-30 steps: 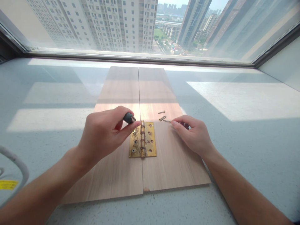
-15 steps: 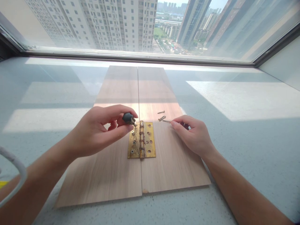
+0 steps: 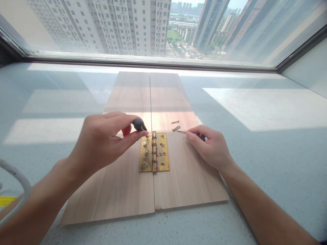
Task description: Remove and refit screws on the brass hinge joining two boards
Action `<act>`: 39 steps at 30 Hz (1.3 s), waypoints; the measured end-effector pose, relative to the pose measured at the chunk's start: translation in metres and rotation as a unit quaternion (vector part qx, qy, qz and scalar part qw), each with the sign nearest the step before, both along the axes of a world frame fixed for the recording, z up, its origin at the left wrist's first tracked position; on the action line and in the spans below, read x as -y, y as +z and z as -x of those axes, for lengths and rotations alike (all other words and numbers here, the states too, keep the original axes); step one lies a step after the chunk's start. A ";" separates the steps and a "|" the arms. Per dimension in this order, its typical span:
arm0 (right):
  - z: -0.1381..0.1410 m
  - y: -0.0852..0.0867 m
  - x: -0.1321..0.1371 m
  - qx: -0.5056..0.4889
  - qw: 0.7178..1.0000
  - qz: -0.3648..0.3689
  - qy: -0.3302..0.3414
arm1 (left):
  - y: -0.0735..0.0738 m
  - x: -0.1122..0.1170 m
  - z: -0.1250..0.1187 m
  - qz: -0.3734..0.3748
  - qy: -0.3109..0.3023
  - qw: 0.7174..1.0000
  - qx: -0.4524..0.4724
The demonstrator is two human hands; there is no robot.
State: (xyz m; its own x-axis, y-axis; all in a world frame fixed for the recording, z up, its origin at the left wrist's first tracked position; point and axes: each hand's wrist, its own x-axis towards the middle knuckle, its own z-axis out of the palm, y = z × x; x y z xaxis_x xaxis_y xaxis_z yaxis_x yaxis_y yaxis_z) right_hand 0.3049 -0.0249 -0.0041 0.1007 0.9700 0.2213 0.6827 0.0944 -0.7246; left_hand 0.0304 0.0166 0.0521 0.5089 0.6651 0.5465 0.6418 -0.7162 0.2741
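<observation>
My left hand (image 3: pixel 104 141) is closed round a small screwdriver with a dark, red-marked handle (image 3: pixel 139 125); its tip points down at the top of the left leaf of a brass hinge (image 3: pixel 154 152). The hinge lies across the seam of two light wooden boards (image 3: pixel 120 190), with screws in its left leaf. My right hand (image 3: pixel 211 148) rests on the right board, fingers curled, its fingertips touching one of three loose screws (image 3: pixel 176 128) that lie just beyond the hinge.
The boards lie on a pale grey speckled sill (image 3: pixel 268 143) under a wide window (image 3: pixel 163 30). A white curved cable or tube (image 3: pixel 17 183) and a yellow label (image 3: pixel 7 200) show at the lower left edge.
My left hand has drawn back slightly to the left and rotated on the screwdriver handle. The right hand has stayed by the loose screws.
</observation>
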 end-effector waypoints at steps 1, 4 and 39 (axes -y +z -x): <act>0.000 0.000 0.000 0.000 1.000 0.001 0.000 | -0.001 0.001 -0.002 -0.024 0.010 1.000 -0.001; 0.000 0.000 -0.001 -0.001 1.000 0.001 0.000 | -0.004 0.003 -0.007 -0.106 0.034 0.994 0.007; 0.115 0.130 -0.044 0.439 0.861 0.024 0.255 | -0.010 -0.004 -0.013 0.142 0.032 0.970 0.193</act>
